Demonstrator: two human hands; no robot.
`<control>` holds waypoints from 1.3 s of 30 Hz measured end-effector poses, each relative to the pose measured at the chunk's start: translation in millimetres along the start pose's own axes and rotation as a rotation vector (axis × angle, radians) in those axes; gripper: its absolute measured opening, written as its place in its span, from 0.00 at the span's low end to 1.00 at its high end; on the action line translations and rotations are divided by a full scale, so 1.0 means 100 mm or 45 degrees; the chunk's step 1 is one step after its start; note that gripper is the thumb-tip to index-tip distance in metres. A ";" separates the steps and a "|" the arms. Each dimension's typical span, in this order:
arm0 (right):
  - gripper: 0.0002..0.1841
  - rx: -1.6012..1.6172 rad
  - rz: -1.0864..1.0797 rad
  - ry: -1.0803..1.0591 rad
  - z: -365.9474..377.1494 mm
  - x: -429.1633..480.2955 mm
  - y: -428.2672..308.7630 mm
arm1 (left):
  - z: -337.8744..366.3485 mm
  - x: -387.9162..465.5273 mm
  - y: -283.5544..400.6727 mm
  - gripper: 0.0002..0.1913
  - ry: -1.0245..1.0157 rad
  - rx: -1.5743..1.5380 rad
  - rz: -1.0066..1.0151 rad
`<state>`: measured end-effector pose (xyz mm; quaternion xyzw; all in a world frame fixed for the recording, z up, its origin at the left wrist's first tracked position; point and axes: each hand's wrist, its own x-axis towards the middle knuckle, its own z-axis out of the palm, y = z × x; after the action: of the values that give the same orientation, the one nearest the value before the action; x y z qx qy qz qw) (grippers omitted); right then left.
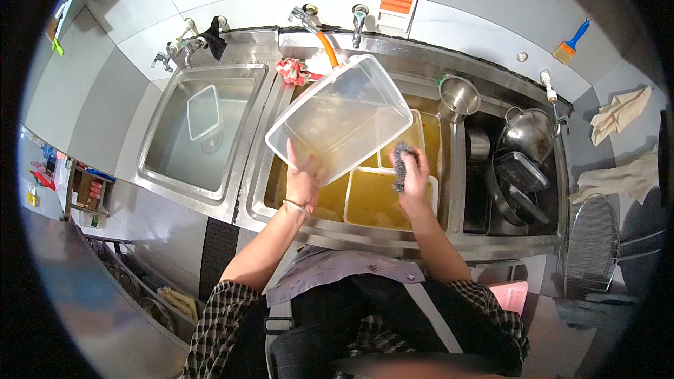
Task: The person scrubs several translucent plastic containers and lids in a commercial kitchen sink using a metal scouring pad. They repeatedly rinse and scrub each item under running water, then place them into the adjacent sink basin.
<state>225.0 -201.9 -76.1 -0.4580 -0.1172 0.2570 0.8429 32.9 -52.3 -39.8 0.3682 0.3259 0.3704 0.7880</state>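
A clear plastic storage container is tilted above the middle sink, its open side turned towards me. My left hand grips its lower left edge, the thumb inside and the fingers blurred behind the translucent wall. To the right, my right hand holds a grey metal scouring pad, apart from the container. Yellowish water fills the middle sink underneath. More plastic containers lie in that water, partly hidden by the held container and my right hand.
In the left sink, a small plastic container sits in clear water. The right sink holds pans and a metal bowl. A steel pot stands on the divider. An orange hose hangs from a tap behind a red-and-white cloth.
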 end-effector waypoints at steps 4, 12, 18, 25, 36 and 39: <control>0.10 -0.967 -0.557 -0.142 0.75 -0.14 -0.47 | -0.28 0.17 0.03 0.50 -0.011 0.113 0.049; 0.08 -2.264 -0.777 -0.174 1.58 0.55 0.15 | -0.71 0.37 0.45 0.40 -0.199 0.146 0.222; 0.06 -2.174 -0.584 -0.612 1.89 0.13 0.98 | -1.08 0.46 0.57 0.25 -0.210 0.198 0.123; 0.06 -2.431 -0.844 -0.322 1.69 0.29 0.78 | -1.29 0.62 0.75 0.44 -0.376 0.182 0.006; 0.10 -1.395 -0.891 -0.257 1.70 -0.73 0.35 | -1.07 0.66 0.92 0.50 -0.175 0.060 -0.181; 0.12 -1.085 -0.446 0.041 1.18 -0.51 0.14 | -1.03 0.69 0.85 0.50 -0.196 -0.006 -0.245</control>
<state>126.4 -139.0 -20.5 -0.7410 -0.2748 0.0323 0.6119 -42.3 78.1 -40.0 0.3608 0.2974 0.2646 0.8434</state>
